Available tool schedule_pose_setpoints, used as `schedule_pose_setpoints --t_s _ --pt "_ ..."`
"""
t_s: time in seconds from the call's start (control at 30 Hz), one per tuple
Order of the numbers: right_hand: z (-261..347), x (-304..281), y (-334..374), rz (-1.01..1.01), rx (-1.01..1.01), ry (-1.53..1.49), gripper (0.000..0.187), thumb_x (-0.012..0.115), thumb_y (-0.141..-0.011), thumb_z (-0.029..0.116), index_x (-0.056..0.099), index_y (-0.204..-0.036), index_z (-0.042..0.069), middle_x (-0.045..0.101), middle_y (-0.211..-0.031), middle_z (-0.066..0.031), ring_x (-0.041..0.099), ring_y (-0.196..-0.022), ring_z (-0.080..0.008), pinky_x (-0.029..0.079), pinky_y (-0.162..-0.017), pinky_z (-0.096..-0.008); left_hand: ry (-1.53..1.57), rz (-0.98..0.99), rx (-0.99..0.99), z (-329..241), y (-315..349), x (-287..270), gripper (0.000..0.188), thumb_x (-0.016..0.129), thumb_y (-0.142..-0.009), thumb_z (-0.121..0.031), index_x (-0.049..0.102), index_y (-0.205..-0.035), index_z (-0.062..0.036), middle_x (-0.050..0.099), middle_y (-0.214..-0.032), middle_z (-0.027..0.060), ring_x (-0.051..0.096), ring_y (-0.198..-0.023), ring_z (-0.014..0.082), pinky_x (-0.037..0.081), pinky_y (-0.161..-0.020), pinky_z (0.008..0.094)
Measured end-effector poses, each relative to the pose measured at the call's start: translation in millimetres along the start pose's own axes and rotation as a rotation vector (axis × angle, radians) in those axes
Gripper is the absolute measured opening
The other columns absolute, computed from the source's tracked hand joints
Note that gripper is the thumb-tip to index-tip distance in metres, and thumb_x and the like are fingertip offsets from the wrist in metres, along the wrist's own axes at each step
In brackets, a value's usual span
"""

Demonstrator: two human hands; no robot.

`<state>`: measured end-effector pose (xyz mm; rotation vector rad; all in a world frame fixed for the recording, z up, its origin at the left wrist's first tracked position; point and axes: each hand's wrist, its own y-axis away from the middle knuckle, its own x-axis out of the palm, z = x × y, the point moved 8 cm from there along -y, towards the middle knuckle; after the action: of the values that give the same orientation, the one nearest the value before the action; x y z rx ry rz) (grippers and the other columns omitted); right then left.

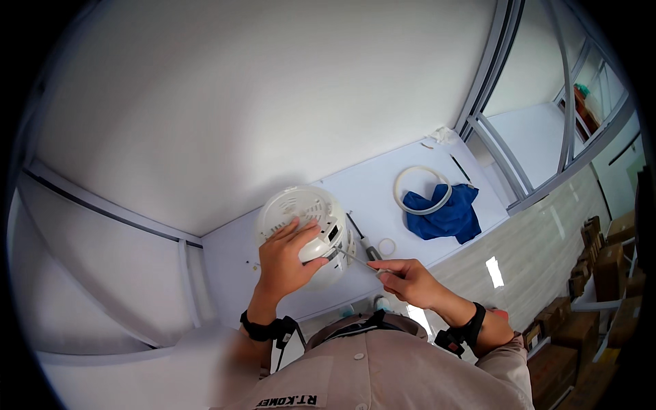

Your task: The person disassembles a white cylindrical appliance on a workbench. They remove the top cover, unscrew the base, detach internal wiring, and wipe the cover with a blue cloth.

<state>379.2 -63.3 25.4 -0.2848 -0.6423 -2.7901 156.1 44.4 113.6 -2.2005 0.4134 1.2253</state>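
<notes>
A round white appliance [321, 203] with vent slots, probably a rice cooker lying bottom up, sits on the white table. My left hand [283, 256] is braced over its near side, fingers on top and thumb low, holding it. In my right hand [410, 281] is a screwdriver [362, 262], its thin shaft slanting left to the front panel of the appliance. Whether the tip sits in a screw is too small to tell. Just right of the appliance lies a second screwdriver [370, 249] with a grey handle, next to a small pale ring [387, 247].
On the table's right side, a large white ring [396, 198] lies partly over a blue cloth [458, 215]. Behind them are a dark thin stick [460, 167] and a crumpled white tissue [441, 135]. Metal frames [502, 147] border the table; cardboard boxes [608, 270] stand farther right.
</notes>
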Motion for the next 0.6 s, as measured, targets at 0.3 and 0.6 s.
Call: schedule_pose_setpoints --t_s 0.3,0.6 --pt "-15.6 1.7 -1.8 0.032 0.114 -0.227 0.039 0.063 -0.109 0.012 0.067 -0.147 0.005 0.058 -0.078 0.002 0.048 -0.065 -0.0059 0.036 -0.052 -0.0235 -0.004 0.021 -0.001 1.5 0.3 -2.0 0.061 0.097 -0.066 -0.022 0.08 -0.123 -0.0083 0.078 -0.133 0.0085 0.067 -0.135 0.0358 0.057 -0.11 0.0442" --pt "5.0 5.6 -0.9 -0.07 -0.21 0.295 0.037 0.065 -0.106 0.01 0.072 -0.143 0.007 0.062 -0.073 -0.0014 0.052 -0.062 -0.0112 0.043 -0.054 -0.0339 -0.009 -0.007 -0.013 4.7 3.6 -3.0 0.057 0.097 -0.069 -0.022 0.08 -0.122 -0.0098 0.079 -0.132 0.0074 0.069 -0.134 0.0346 0.057 -0.109 0.0437"
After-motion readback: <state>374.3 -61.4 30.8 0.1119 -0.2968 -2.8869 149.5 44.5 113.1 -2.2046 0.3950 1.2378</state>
